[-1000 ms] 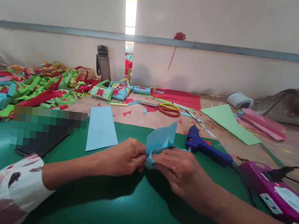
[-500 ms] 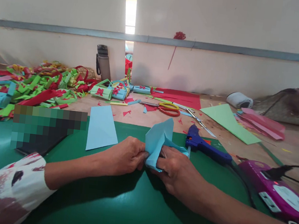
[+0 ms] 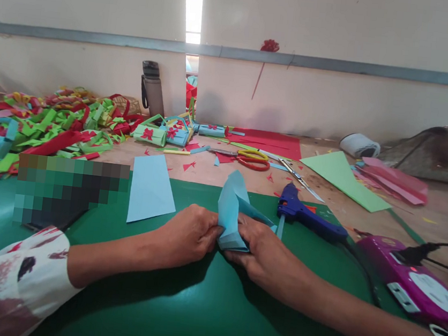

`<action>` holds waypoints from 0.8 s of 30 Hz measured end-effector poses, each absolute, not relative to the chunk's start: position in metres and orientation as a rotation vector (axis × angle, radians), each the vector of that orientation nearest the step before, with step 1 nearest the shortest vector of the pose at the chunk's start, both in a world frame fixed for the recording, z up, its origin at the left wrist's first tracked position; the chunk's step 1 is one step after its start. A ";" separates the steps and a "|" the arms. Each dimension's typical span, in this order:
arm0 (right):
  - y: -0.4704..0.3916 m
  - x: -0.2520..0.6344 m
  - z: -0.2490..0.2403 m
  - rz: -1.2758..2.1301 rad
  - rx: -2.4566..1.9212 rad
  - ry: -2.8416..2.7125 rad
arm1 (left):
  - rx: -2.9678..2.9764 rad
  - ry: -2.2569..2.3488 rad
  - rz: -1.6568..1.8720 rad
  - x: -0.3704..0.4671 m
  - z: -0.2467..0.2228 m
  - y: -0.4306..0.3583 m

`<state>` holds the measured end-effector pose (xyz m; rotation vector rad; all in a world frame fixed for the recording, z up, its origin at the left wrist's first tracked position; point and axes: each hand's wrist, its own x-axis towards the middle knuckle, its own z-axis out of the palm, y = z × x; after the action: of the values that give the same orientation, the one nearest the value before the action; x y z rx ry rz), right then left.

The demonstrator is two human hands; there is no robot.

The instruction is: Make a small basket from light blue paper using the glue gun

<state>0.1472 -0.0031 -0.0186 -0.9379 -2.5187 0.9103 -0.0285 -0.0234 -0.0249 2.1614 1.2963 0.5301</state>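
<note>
A folded piece of light blue paper (image 3: 231, 204) is held between my two hands just above the green mat (image 3: 143, 304). My left hand (image 3: 192, 232) pinches its left lower edge between thumb and fingers. On the other side, my right hand (image 3: 263, 248) grips the paper, fingers partly behind and inside the fold. Its upper panels stand up and spread apart. Flat on the mat to the left lies a plain light blue paper sheet (image 3: 152, 189). A blue glue gun (image 3: 307, 215) rests right of the folded paper, nozzle pointing away from me.
Scissors (image 3: 249, 159) and a craft knife (image 3: 301, 179) lie behind the mat among paper scraps. Paper strips (image 3: 63, 122) heap at the left, near a bottle (image 3: 152, 89). A purple power strip (image 3: 413, 281) with a black cable sits right. A dark phone-like object (image 3: 70, 204) is partly blurred.
My right fingers have shifted from inside the fold to lie flatter against the paper's right side. The paper's upper panels have bent slightly. My left hand keeps its pinch.
</note>
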 end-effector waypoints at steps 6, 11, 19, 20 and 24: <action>-0.004 0.148 -0.020 0.964 -0.963 -2.479 | 2.193 1.346 0.562 -0.027 -0.025 -0.026; -0.003 0.147 -0.020 1.012 -0.919 -2.447 | 2.200 1.353 0.559 -0.026 -0.024 -0.028; -0.004 0.145 -0.014 0.713 -1.110 -2.665 | 2.165 1.371 0.528 -0.027 -0.023 -0.024; -0.004 0.146 -0.014 0.703 -1.118 -2.673 | 2.147 1.382 0.507 -0.028 -0.023 -0.023; -0.003 0.147 -0.018 0.716 -1.097 -2.657 | 2.106 1.401 0.464 -0.029 -0.022 -0.021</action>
<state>0.1471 -0.0027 -0.0177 -1.0970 -2.6573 0.7158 -0.0289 -0.0214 -0.0217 2.1058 1.4012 0.4643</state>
